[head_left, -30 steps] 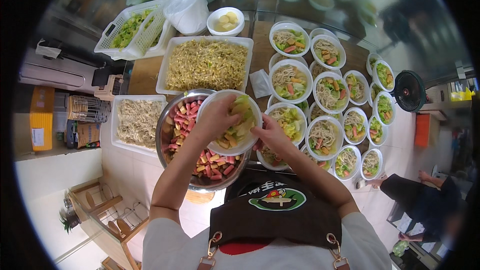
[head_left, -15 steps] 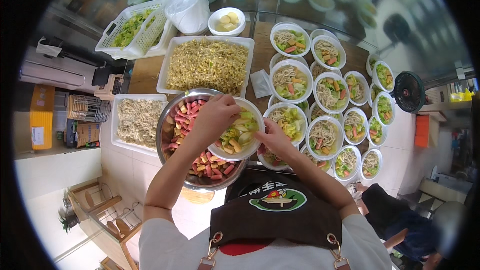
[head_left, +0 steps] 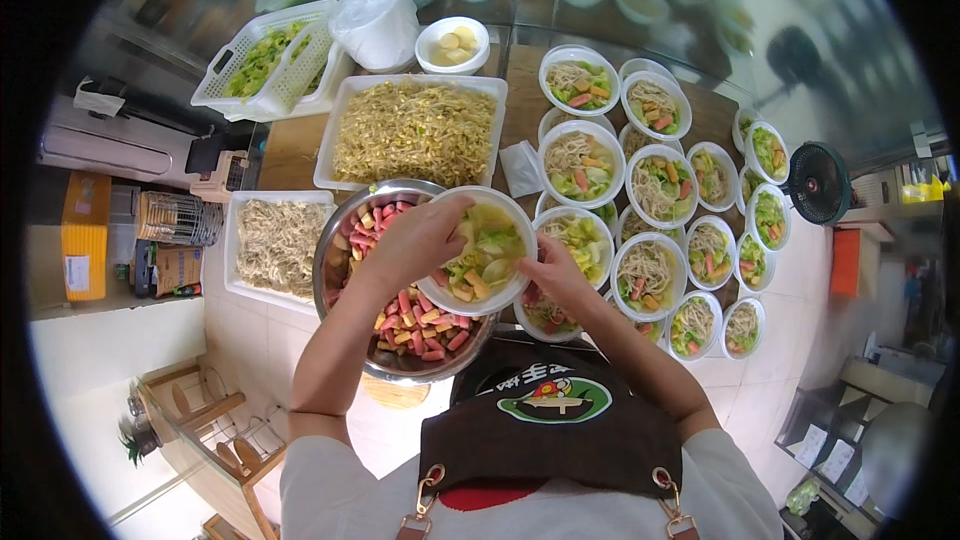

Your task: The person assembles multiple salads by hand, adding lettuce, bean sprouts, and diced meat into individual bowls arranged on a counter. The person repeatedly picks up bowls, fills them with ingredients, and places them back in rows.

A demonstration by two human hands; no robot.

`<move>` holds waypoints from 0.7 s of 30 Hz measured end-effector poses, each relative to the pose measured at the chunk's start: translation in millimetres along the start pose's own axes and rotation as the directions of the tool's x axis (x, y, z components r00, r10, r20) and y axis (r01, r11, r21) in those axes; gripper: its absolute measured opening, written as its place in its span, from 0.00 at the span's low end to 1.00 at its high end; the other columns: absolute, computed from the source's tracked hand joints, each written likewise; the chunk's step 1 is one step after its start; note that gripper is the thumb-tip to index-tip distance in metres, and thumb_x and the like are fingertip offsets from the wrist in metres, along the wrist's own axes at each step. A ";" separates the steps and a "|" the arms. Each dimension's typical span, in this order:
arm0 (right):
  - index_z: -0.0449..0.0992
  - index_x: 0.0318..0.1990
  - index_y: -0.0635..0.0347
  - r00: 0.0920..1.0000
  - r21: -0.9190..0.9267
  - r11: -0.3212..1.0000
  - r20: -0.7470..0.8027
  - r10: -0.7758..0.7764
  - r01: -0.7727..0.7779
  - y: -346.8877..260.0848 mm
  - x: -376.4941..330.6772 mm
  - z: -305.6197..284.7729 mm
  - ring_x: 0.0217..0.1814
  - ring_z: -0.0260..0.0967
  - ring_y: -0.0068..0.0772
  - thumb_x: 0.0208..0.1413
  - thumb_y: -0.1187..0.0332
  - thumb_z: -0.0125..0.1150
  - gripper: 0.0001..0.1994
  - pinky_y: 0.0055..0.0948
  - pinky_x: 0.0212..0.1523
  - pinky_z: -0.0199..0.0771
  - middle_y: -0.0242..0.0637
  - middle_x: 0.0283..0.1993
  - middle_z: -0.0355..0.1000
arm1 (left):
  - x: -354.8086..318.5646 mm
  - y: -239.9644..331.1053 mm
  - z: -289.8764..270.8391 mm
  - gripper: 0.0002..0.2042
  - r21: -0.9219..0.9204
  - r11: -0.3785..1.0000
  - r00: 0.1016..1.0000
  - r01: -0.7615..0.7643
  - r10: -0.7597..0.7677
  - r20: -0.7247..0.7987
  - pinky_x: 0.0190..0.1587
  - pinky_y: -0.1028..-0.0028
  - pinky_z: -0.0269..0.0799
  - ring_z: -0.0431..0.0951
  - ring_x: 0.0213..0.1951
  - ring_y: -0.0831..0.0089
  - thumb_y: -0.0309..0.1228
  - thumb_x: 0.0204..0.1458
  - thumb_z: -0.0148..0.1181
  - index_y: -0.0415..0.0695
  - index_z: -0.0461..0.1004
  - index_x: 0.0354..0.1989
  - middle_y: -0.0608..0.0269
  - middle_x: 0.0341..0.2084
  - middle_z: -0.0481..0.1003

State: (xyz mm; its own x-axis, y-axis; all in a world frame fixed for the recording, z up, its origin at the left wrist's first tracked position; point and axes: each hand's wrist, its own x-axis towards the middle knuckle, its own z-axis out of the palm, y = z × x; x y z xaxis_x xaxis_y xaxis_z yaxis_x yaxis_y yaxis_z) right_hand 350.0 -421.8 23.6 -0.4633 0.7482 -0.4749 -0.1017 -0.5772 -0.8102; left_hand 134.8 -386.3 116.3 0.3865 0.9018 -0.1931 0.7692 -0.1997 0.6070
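Note:
A white round bowl (head_left: 487,302) with leafy greens and tan and yellow pieces is tilted in front of me. My right hand (head_left: 556,275) grips its right rim, thumb over the edge. My left hand (head_left: 422,238) is at the bowl's left rim with curled fingers; what they hold, if anything, is hidden. Under my left forearm sits a steel basin (head_left: 330,312) full of pink and tan sausage-like pieces (head_left: 425,328). Several filled bowls (head_left: 652,277) with greens, pale shreds and sausage-like pieces stand to the right, some stacked on others.
Bean sprouts (head_left: 415,130) fill a white tray behind the basin; pale shreds (head_left: 283,248) fill another at left. Farther back are a white basket (head_left: 300,90) of greens, a plastic-wrapped stack (head_left: 375,25) and a bowl of round yellow slices (head_left: 452,45). A black fan (head_left: 819,183) stands at right.
My left hand has drawn back left from over the bowl's middle to its rim, uncovering more of the food. My right hand keeps its grip. A person at lower right has left the view.

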 end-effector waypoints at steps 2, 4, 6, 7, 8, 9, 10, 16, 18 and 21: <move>0.66 0.49 0.62 1.000 -0.010 1.000 -0.003 0.010 -0.010 -3.0 -3.7 -0.4 0.18 0.67 0.20 0.52 0.73 0.51 0.16 0.18 0.14 0.68 0.34 0.30 0.71 | 1.0 -8.0 -9.2 0.12 0.034 0.998 0.998 -0.060 0.059 0.023 0.32 0.71 0.69 0.75 0.30 0.68 0.25 0.45 0.57 0.39 0.73 0.41 0.54 0.27 0.74; 0.66 0.49 0.62 0.999 0.016 1.000 -0.024 0.025 -0.024 -1.7 -5.3 -1.7 0.18 0.67 0.20 0.52 0.73 0.51 0.15 0.17 0.14 0.68 0.34 0.30 0.71 | 9.2 -7.4 -25.5 0.13 -0.063 0.998 0.996 -0.003 0.008 0.086 0.33 0.72 0.69 0.75 0.30 0.68 0.26 0.46 0.56 0.39 0.72 0.41 0.53 0.28 0.74; 0.66 0.48 0.63 0.998 0.073 0.997 -0.048 0.037 -0.033 -0.8 -2.8 -5.0 0.17 0.67 0.20 0.52 0.73 0.51 0.15 0.17 0.14 0.68 0.34 0.30 0.72 | 17.8 -17.8 -31.1 0.11 -0.237 0.970 0.997 -0.049 0.060 0.038 0.32 0.74 0.69 0.73 0.28 0.73 0.28 0.49 0.56 0.37 0.72 0.40 0.60 0.26 0.74; 0.66 0.48 0.63 0.997 0.085 0.996 -0.061 0.038 -0.033 -1.7 -3.1 -6.8 0.16 0.67 0.21 0.52 0.73 0.51 0.15 0.17 0.13 0.67 0.35 0.29 0.71 | 26.4 -26.8 -31.6 0.11 -0.355 0.935 1.000 -0.011 0.016 0.012 0.31 0.75 0.69 0.72 0.27 0.74 0.28 0.50 0.56 0.37 0.72 0.40 0.61 0.25 0.73; 0.66 0.49 0.64 0.997 0.093 0.995 -0.066 0.040 -0.034 -3.1 -2.9 -7.0 0.14 0.66 0.22 0.51 0.73 0.51 0.16 0.18 0.12 0.66 0.36 0.28 0.71 | 37.0 -36.6 -37.0 0.10 -0.468 0.883 0.999 0.026 -0.036 -0.013 0.30 0.76 0.69 0.72 0.27 0.75 0.29 0.51 0.56 0.37 0.73 0.40 0.63 0.25 0.73; 0.65 0.49 0.64 0.996 0.100 0.994 -0.075 0.045 -0.038 -3.1 -3.6 -7.5 0.13 0.66 0.23 0.50 0.73 0.52 0.16 0.19 0.11 0.66 0.37 0.27 0.71 | 49.8 -48.3 -41.7 0.10 -0.579 0.814 0.996 0.054 -0.088 -0.030 0.29 0.76 0.68 0.71 0.26 0.77 0.29 0.52 0.56 0.37 0.73 0.39 0.65 0.24 0.73; 0.66 0.48 0.64 0.995 0.103 0.994 -0.087 0.050 -0.041 -2.8 -4.0 -8.0 0.13 0.66 0.23 0.50 0.73 0.52 0.16 0.19 0.12 0.66 0.37 0.27 0.71 | 69.9 -63.1 -49.0 0.10 -0.606 0.791 0.983 0.089 -0.166 -0.073 0.28 0.78 0.68 0.70 0.25 0.78 0.30 0.52 0.56 0.36 0.73 0.39 0.66 0.24 0.72; 0.66 0.46 0.65 0.981 0.150 0.987 -0.177 0.083 -0.057 9.2 -0.5 -16.0 0.13 0.66 0.23 0.52 0.73 0.51 0.14 0.19 0.12 0.68 0.38 0.27 0.71 | 211.0 -149.7 -73.5 0.10 -0.814 0.580 0.882 -0.033 -0.366 -0.297 0.22 0.83 0.65 0.68 0.20 0.82 0.30 0.51 0.58 0.36 0.73 0.37 0.66 0.21 0.72; 0.66 0.46 0.65 0.968 0.137 0.989 -0.234 0.090 -0.058 7.0 -4.9 -20.4 0.13 0.66 0.23 0.52 0.74 0.50 0.13 0.19 0.13 0.69 0.38 0.27 0.71 | 260.2 -166.3 -62.3 0.10 -0.865 0.492 0.873 -0.097 -0.376 -0.311 0.22 0.82 0.65 0.69 0.19 0.81 0.30 0.50 0.59 0.36 0.74 0.36 0.66 0.20 0.72; 0.65 0.46 0.67 0.953 0.110 0.991 -0.285 0.101 -0.072 3.2 -6.0 -20.5 0.16 0.66 0.26 0.52 0.73 0.51 0.14 0.21 0.15 0.70 0.39 0.30 0.70 | 310.9 -198.3 -47.1 0.09 -0.691 0.718 0.781 -0.079 -0.387 -0.491 0.21 0.78 0.66 0.70 0.16 0.78 0.31 0.45 0.62 0.37 0.76 0.24 0.64 0.14 0.72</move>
State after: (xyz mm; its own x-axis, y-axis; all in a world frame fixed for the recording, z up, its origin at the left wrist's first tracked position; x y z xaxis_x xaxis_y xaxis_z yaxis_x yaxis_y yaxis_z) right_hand 370.5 -421.4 16.9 -0.2014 0.7480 -0.6324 -0.1644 -0.6622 -0.7310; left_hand 78.5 -48.2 -27.8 -0.2458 0.9693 -0.0073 0.1702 0.0506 0.9841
